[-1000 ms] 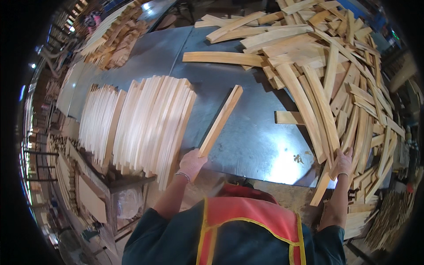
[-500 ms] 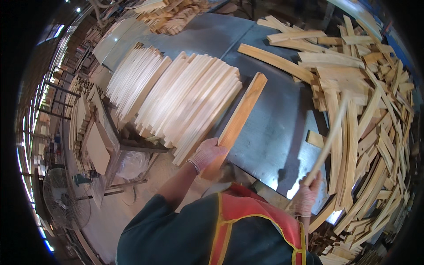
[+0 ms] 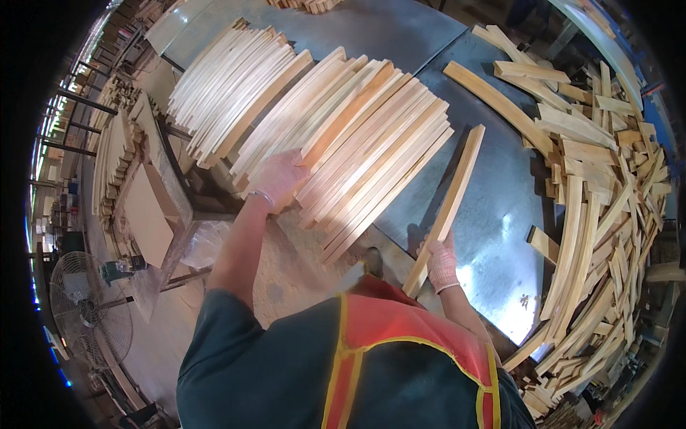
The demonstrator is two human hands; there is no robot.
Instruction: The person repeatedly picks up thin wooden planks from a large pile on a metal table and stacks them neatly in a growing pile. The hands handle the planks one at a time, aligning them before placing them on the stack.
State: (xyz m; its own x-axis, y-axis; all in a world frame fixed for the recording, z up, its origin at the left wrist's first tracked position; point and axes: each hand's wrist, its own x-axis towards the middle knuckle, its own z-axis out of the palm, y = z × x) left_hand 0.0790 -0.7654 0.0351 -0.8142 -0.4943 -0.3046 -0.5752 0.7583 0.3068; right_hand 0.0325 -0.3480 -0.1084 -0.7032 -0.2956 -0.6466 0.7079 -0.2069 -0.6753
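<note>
My left hand point(image 3: 282, 177), in a pale thin glove, grips the near end of an orange-brown wooden slat point(image 3: 357, 104) that sits among the paler slats of a stack point(image 3: 386, 150). My right hand point(image 3: 441, 263), gloved too, is closed around the lower part of another wooden slat point(image 3: 461, 179). That slat stands apart from the stack on its right side, slanting up and away over the metal tabletop point(image 3: 486, 229). My palms and some fingertips are hidden.
Left of the stack stands a second row of pale slats point(image 3: 229, 86). A large loose heap of wooden offcuts point(image 3: 600, 214) covers the right side, one long piece point(image 3: 500, 107) jutting leftward. A wire fan point(image 3: 89, 307) and a side bench point(image 3: 189, 236) stand at left.
My left hand has moved left and away with the orange-brown slat, which now lies within the stack. My right hand has brought its slat leftward, off the heap's edge. The view has shifted.
</note>
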